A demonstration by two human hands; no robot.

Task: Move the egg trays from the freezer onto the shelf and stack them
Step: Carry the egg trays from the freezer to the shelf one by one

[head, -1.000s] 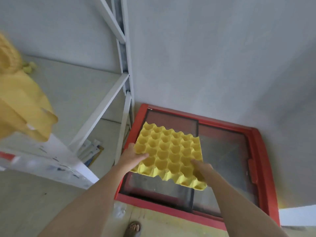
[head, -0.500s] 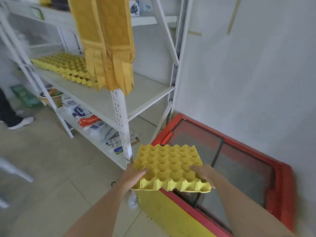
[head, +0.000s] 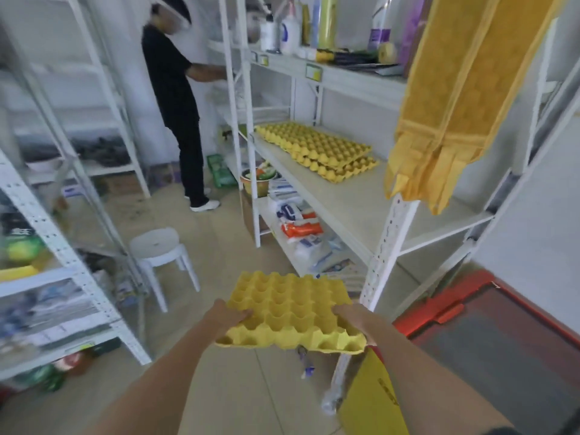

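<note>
Floating above the tiled floor [head: 219, 252] in the near middle of the scene, a yellow egg tray [head: 292, 312] is held level in the air between two bare hands, its rows of empty round cups facing up and its scalloped near edge turned toward the camera. The moulded surface looks clean and evenly coloured, with no eggs in it. The left hand [head: 226, 315] grips the tray's left edge, thumb lying over the top of the rim and the remaining fingers tucked underneath out of sight, so it is clamped on the tray. The right hand [head: 353, 315] takes the right edge in the same manner, closed on the rim with most of its fingers hidden beneath. Both forearms reach forward from the bottom of the frame, angled inward toward the tray. Just right of the tray stands the red-framed freezer [head: 489, 334] with its dark glass lid, and between them rises a white perforated upright of the shelf [head: 354, 202]. On that shelf's pale middle board, farther back, a stack of yellow egg trays [head: 317, 149] lies flat, well apart from the held one. A yellow cloth bag [head: 455, 98] hangs at the right over the shelf's near end. A white stool [head: 158, 246] stands on the floor to the left, and a person in black clothing [head: 179, 98] stands far off, facing another rack.
</note>
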